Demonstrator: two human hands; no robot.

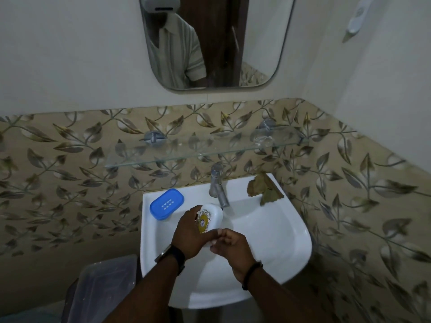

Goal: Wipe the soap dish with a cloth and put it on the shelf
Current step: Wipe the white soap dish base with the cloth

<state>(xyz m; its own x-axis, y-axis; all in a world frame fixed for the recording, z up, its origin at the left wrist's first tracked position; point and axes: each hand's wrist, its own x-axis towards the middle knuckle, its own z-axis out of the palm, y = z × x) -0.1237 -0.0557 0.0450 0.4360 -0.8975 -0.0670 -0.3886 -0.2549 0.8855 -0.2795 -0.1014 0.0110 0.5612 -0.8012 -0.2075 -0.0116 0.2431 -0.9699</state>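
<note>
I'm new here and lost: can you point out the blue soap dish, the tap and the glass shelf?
Blue soap dish [167,203]: head view, middle of its slotted top.
Tap [218,185]: head view, on its metal body.
Glass shelf [186,148]: head view, bare glass near its middle.

The left hand [190,234] covers the lower part of the white soap packet [210,219]. The mirror [214,43] is cut by the top edge.

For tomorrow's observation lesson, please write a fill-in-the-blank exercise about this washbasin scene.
1. The blue soap dish lies on the sink rim to the ____ of the tap.
2. The glass shelf is mounted ____ the tap.
3. The left hand holds a ____ soap box.

Missing words: left; above; white
</note>
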